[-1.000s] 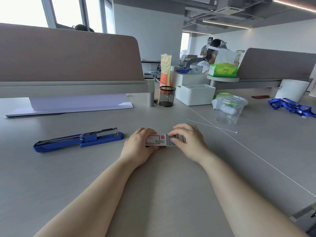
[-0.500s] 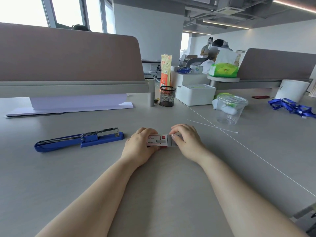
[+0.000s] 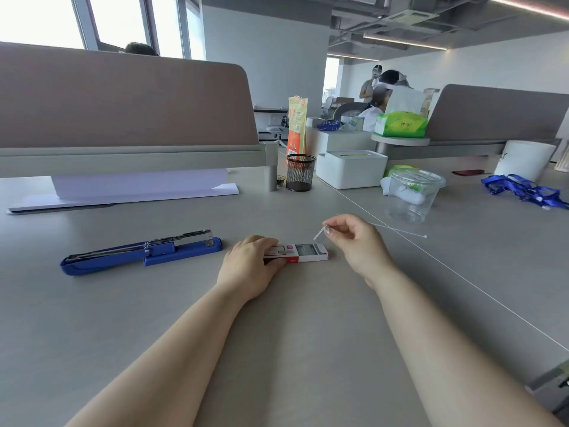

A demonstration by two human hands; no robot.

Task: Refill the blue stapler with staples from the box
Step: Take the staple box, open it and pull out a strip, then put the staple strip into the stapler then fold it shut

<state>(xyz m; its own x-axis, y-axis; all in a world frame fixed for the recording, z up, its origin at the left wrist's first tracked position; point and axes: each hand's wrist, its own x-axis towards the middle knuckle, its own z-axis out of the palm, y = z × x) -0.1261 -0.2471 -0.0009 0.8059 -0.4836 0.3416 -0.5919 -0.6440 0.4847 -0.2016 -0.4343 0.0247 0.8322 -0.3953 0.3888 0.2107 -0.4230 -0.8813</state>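
A small red and white staple box (image 3: 304, 253) lies on the grey desk, its inner tray slid out to the right with grey staples showing. My left hand (image 3: 251, 266) presses down on the box's left end. Just above the tray's right end, my right hand (image 3: 354, 241) pinches a short silvery strip of staples (image 3: 319, 234) between thumb and forefinger, tilted. The long blue stapler (image 3: 141, 252) lies to the left on the desk, its metal magazine swung open on top. Neither hand touches it.
A black mesh pen cup (image 3: 300, 177), a white box (image 3: 351, 168) and a clear lidded plastic tub (image 3: 412, 194) stand behind the hands. A thin white stick (image 3: 400, 231) lies right of my right hand. Paper sheets (image 3: 129, 192) rest against the divider. Blue lanyards (image 3: 523, 190) lie far right.
My right hand has lifted off the box's tray and risen to the right, pinching a strip of staples. The tray now shows more. My left hand stays on the box.
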